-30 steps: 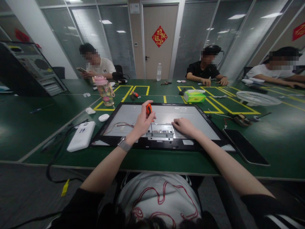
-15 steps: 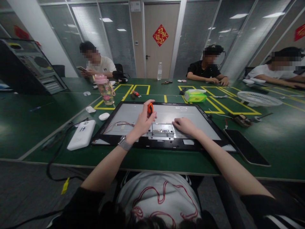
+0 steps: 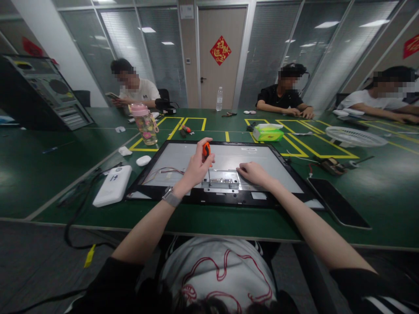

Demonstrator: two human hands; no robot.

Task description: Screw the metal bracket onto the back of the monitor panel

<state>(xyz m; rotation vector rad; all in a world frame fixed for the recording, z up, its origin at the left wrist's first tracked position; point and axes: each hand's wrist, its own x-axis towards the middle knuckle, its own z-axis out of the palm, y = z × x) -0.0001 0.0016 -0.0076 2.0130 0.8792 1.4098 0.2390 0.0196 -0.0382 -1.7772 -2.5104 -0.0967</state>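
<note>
My left hand (image 3: 197,165) is closed around the orange screwdriver (image 3: 206,149), shaft down toward the metal bracket (image 3: 221,190). Bracket sits on the near side of the framed panel (image 3: 279,165), flat on the green table (image 3: 196,221). My right hand (image 3: 253,172) rests curled at the bracket's right side; whether it grips, I cannot tell.

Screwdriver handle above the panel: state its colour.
The screwdriver handle is orange with black; the head view shows it.
</note>
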